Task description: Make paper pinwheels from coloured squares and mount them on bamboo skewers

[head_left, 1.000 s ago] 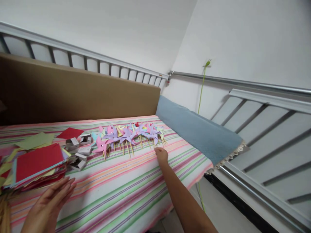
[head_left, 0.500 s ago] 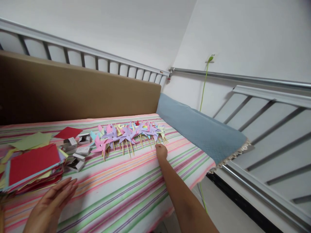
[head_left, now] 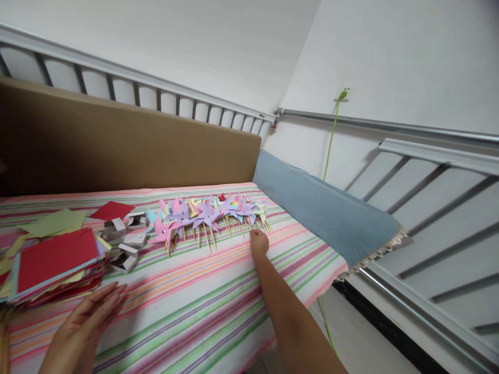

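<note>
My right hand (head_left: pixel 259 242) is closed at the lower stick end of a purple paper pinwheel (head_left: pixel 246 208), at the right part of the group. The fingertips pinch the stick; the head lies among the others. Several more pinwheels in pink, purple, yellow and blue lie close together, such as a pink pinwheel (head_left: pixel 162 230) on the left, their wooden sticks pointing toward me. My left hand (head_left: pixel 91 317) hovers over the striped cloth (head_left: pixel 187 311) with fingers stretched out and nothing in it. Just beyond it is a stack of coloured paper, red sheet (head_left: pixel 58 257) on top.
Small white boxes (head_left: pixel 123 258) sit between the paper stack and the pinwheels. Behind them lies a red sheet (head_left: pixel 112 210). A brown board (head_left: pixel 128 145) stands along the back. At right hangs a blue cloth (head_left: pixel 312 202) near a metal rail; a green cord (head_left: pixel 331 135) runs down the wall.
The view has shifted slightly, so most things sit a little further right. Both hands keep nearly the same pose, the right one still at the pinwheel stick.
</note>
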Demonstrator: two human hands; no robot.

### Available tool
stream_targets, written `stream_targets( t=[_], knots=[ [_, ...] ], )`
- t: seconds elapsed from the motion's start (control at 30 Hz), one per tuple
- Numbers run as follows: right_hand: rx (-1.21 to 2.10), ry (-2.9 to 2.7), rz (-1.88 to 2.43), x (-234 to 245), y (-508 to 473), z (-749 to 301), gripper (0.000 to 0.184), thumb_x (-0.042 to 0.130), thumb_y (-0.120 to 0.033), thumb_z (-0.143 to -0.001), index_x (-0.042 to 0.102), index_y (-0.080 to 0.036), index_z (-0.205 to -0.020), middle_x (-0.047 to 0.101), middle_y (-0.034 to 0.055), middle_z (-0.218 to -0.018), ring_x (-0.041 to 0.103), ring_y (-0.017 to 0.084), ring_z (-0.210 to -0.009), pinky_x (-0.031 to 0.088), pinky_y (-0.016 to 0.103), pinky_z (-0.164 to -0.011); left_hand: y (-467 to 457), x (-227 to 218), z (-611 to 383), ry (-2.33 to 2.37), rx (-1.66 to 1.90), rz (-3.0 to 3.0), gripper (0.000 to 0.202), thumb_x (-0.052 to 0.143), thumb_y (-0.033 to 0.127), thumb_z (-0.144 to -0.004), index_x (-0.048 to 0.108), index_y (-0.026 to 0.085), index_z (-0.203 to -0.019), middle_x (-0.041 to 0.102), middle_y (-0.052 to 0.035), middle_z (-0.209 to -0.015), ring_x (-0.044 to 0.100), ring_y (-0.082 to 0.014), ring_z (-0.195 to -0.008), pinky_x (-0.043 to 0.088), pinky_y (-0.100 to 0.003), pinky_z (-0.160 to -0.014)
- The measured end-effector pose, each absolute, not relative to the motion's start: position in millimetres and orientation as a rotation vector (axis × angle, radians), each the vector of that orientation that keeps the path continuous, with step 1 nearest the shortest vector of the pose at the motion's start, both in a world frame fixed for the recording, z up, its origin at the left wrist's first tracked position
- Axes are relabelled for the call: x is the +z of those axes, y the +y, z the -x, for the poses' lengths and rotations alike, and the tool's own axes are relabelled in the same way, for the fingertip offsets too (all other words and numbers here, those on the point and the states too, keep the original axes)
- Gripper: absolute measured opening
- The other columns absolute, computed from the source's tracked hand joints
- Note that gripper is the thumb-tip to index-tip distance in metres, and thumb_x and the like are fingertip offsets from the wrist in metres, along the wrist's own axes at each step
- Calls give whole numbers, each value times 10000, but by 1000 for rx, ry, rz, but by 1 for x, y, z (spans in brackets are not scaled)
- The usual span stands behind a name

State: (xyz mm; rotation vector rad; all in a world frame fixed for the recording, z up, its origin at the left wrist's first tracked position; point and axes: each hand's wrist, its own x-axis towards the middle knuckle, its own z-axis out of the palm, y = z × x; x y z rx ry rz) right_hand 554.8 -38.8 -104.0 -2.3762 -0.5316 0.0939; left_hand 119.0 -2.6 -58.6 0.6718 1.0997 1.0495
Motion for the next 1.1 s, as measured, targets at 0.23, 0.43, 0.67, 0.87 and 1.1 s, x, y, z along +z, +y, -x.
stream_targets(
  t=[0.23, 0.43, 0.67, 0.87, 1.1],
  knots=[
    [46, -545, 2398, -105, -35, -555, 271, 516, -310, -890, 553, -186, -1129, 562, 76, -1175, 583, 188, -967, 506, 383, -814, 0, -65, -118, 1068, 1040, -686, 483, 834, 288, -381, 686, 218, -835, 704, -27, -980, 597, -262, -1058, 542, -199, -757],
    [2, -577, 2402, -107, -39, -553, 265, 518, -311, -889, 561, -182, -1117, 569, 75, -1166, 586, 186, -958, 507, 379, -808, -2, -68, -121, 1034, 1115, -710, 452, 824, 285, -483, 672, 164, -891, 703, -70, -943, 652, -207, -924, 517, -243, -811],
    [-92, -580, 2299, -116, -40, -561, 303, 534, -261, -752, 724, -124, -944, 705, 128, -882, 606, 269, -832, 437, 363, -727, -6, -64, -119, 978, 1189, -729, 424, 798, 291, -545, 653, 127, -907, 704, -91, -882, 663, -190, -798, 481, -319, -812],
    [-161, -520, 2153, -122, -56, -553, 368, 534, -299, -669, 727, -102, -912, 703, 127, -795, 604, 302, -787, 446, 409, -746, -12, -59, -119, 925, 1211, -701, 334, 771, 255, -580, 651, 130, -866, 710, -76, -802, 653, -170, -746, 465, -305, -785],
    [-101, -596, 2013, -118, -80, -498, 404, 560, -366, -675, 705, -107, -949, 701, 134, -863, 627, 297, -844, 473, 414, -808, -18, -49, -113, 914, 1218, -768, 142, 726, 243, -612, 673, 128, -678, 679, -43, -627, 604, -134, -611, 446, -263, -683]
  ],
)
